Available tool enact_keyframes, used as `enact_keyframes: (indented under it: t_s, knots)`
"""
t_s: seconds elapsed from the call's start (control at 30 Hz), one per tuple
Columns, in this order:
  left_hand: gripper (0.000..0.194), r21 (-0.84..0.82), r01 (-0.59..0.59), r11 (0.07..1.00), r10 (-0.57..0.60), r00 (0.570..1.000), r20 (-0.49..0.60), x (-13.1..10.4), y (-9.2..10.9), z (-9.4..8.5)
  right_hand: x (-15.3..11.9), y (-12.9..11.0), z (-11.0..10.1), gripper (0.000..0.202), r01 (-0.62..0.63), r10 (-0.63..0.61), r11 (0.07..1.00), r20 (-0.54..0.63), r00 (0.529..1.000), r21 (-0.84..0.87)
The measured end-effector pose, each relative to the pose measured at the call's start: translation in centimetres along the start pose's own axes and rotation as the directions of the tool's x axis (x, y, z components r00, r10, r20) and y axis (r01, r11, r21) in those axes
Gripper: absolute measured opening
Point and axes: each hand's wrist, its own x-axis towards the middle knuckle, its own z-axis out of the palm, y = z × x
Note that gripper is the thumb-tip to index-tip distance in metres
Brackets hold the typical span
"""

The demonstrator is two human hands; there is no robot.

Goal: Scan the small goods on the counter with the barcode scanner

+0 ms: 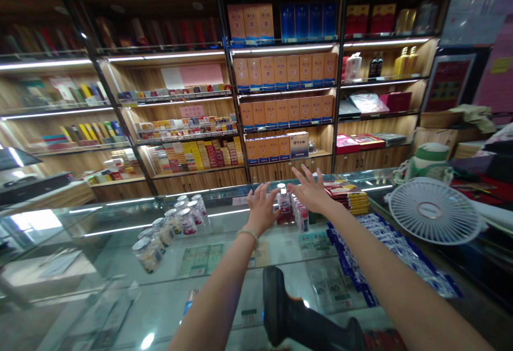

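Over the glass counter [224, 292] my left hand [262, 209] reaches forward, fingers spread and nothing in it. My right hand [312, 190] is stretched out beside it, also open and holding nothing. A small white-capped bottle [284, 201] stands between the two hands, close to the left fingertips; whether they touch it I cannot tell. Just under my right hand runs a row of small pink-and-white containers [301, 216]. To the left of my hands, several small clear jars [150, 255] with metal-coloured lids stand in rows on the glass.
A black handheld scanner [296, 311] is near the front edge. Blue-and-white packets [395, 257] lie right of my hands, with stacked red-and-yellow packs [350, 196] behind them. At the right are a white round slatted fan cover [435, 209] and a green-and-white jug [430, 161]. Lit shelves [286, 172] line the back.
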Motion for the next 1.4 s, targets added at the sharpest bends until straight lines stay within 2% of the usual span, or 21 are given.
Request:
enact_keyframes:
  t_s: [0.23, 0.47, 0.57, 0.7, 0.8, 0.9, 1.1, 1.3, 1.4]
  knots:
    - [0.081, 0.036, -0.013, 0.999, 0.014, 1.000, -0.028, 0.1, -0.6, -0.5, -0.4, 0.1, -0.3, 0.057, 0.031, -0.035, 0.997, -0.054, 0.998, -0.072]
    - [0.076, 0.090, -0.008, 0.996, 0.010, 1.000, -0.027, 0.0, -0.9, -1.8, -0.6, -0.2, -0.3, 0.054, 0.083, -0.089, 0.992, -0.062, 0.994, -0.093]
    - [0.073, 0.086, 0.024, 0.996, -0.020, 0.999, -0.050, 0.5, -0.6, -3.8, -0.6, -0.7, -0.8, 0.054, 0.078, -0.084, 0.994, -0.078, 0.993, -0.078]
    - [0.069, 0.068, 0.084, 0.994, -0.076, 0.989, -0.123, 1.5, -0.4, -8.0, -0.6, -2.1, -2.5, 0.054, 0.061, -0.067, 0.997, -0.132, 0.989, -0.049]
    - [0.068, 0.078, 0.123, 0.989, -0.110, 0.982, -0.155, 1.7, -0.9, -11.1, -0.8, -3.7, -4.0, 0.054, 0.078, -0.084, 0.996, -0.197, 0.977, -0.038]
    - [0.066, 0.097, 0.143, 0.985, -0.125, 0.977, -0.170, 1.1, -1.7, -13.6, -1.3, -5.2, -5.1, 0.054, 0.102, -0.104, 0.995, -0.259, 0.960, -0.023]
    - [0.063, 0.176, 0.132, 0.975, -0.100, 0.978, -0.183, -0.7, -4.4, -16.5, -1.6, -6.4, -5.3, 0.054, 0.147, -0.142, 0.989, -0.332, 0.932, -0.012]
    - [0.062, 0.224, 0.192, 0.956, -0.147, 0.968, -0.202, -1.8, -7.9, -18.8, -1.4, -6.3, -3.8, 0.053, 0.135, -0.126, 0.991, -0.372, 0.920, -0.002]
    - [0.061, 0.245, 0.225, 0.943, -0.173, 0.961, -0.214, -2.2, -9.7, -20.3, -1.3, -7.1, -3.1, 0.053, 0.148, -0.134, 0.989, -0.380, 0.915, 0.007]
